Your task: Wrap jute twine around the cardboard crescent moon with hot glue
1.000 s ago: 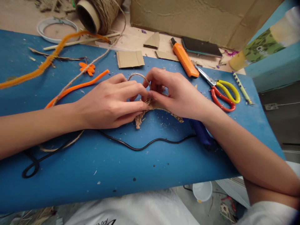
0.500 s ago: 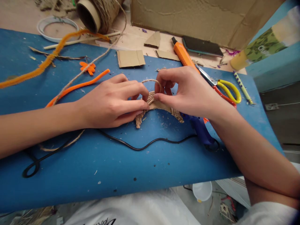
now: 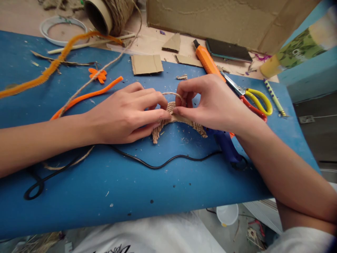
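1. Pinning the jute-wrapped cardboard strip [image 3: 158, 133] to the blue board [image 3: 158, 182], the left hand [image 3: 123, 114] is closed over its left end, likely so the wraps cannot slip.
2. The right hand [image 3: 213, 103] pinches the jute twine [image 3: 171, 93] into a small taut loop at the strip's 12 o'clock.
3. The glue gun [image 3: 226, 146] lies at the hands' 5 o'clock, within reach. The scissors [image 3: 254, 100] are at 3 o'clock, and the twine spool [image 3: 110, 12] at 11 o'clock feeds the strand.

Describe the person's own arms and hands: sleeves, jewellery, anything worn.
The left hand and the right hand are bare, with no gloves, rings, watch or long sleeves visible. A short white sleeve shows on the right upper arm, matching the white shirt, which has a black print.
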`<state>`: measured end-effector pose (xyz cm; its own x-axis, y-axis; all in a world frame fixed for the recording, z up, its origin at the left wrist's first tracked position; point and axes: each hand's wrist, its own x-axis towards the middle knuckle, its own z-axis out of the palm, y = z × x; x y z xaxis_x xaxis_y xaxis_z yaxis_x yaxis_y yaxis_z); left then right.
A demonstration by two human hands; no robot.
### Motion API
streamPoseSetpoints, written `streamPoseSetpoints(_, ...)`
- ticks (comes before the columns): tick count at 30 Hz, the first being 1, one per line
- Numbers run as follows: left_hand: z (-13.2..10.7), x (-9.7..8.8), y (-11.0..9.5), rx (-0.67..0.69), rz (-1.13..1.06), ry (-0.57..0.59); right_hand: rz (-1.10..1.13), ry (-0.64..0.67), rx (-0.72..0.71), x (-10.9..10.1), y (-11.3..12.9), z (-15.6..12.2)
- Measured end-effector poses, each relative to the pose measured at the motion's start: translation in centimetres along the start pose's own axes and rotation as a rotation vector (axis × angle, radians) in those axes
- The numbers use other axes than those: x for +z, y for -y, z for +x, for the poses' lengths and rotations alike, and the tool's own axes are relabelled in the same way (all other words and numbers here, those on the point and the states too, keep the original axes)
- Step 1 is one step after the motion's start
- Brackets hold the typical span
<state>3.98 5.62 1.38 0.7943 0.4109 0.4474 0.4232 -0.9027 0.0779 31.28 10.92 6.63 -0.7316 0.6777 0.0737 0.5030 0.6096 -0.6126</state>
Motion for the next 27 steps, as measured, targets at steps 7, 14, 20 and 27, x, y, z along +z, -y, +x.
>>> streamPoseSetpoints(7, 0.09, -0.37, 0.17, 0.008, 0.036, 0.049, -0.018, 0.004, -0.002, -0.08, -0.29, 0.02)
streamPoseSetpoints(14, -0.05, 0.04, 0.02, -0.011, 0.036, 0.012, -0.026, 0.010, 0.031, -0.12, 0.01, 0.02)
streamPoseSetpoints(20, 0.09, -0.08, 0.12, 0.044, 0.042, 0.015, -0.024, 0.028, -0.017, -0.29, -0.61, 0.02)
streamPoseSetpoints(27, 0.03, 0.19, -0.17, -0.012, 0.034, 0.020, -0.054, 0.059, 0.053, -0.12, -0.94, 0.12)
